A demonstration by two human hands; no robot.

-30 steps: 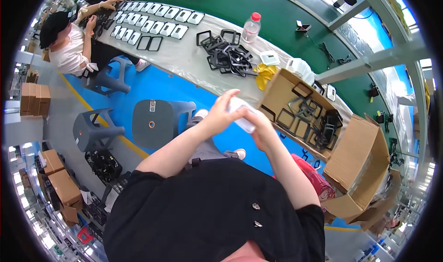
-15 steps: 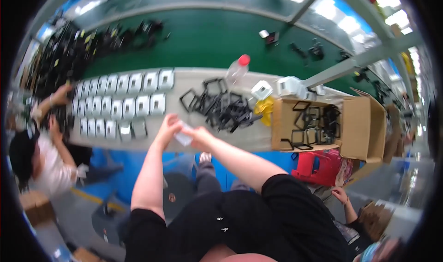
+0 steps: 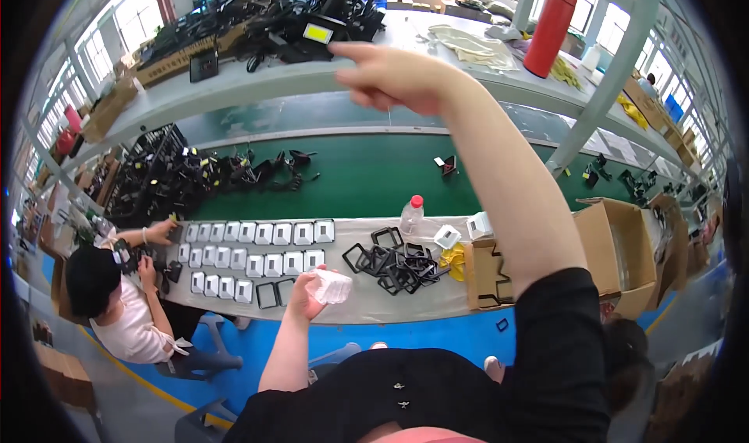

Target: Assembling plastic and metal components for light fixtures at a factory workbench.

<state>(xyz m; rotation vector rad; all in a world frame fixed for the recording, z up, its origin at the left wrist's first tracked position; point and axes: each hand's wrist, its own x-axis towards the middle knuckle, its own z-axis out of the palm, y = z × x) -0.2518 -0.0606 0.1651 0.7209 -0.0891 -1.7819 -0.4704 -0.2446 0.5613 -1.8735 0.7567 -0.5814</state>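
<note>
Above the near edge of the table, my left hand (image 3: 305, 296) is closed on a block of white, translucent plastic pieces (image 3: 334, 286), which look stacked. My right hand (image 3: 402, 78) is raised to the shelf, its index finger stretched out toward a pile of black devices and cables (image 3: 312, 22); nothing is in it. Rows of white square housings (image 3: 265, 234) lie on the table (image 3: 367, 306) beyond and left of my left hand. Two black frames (image 3: 268, 295) lie beside that hand, and a heap of black square frames (image 3: 402, 267) sits to its right.
A clear bottle with a red cap (image 3: 412, 213) stands behind the heap. To the right is an open cardboard box (image 3: 488, 287). A red flask (image 3: 551, 30) stands on the shelf (image 3: 257, 88). At the left sits a co-worker (image 3: 117, 303); a green belt (image 3: 367, 170) runs behind the table.
My right hand has let go of the white plastic and risen to the shelf. My left hand still holds it. The view has tilted up, bringing the shelf into sight.
</note>
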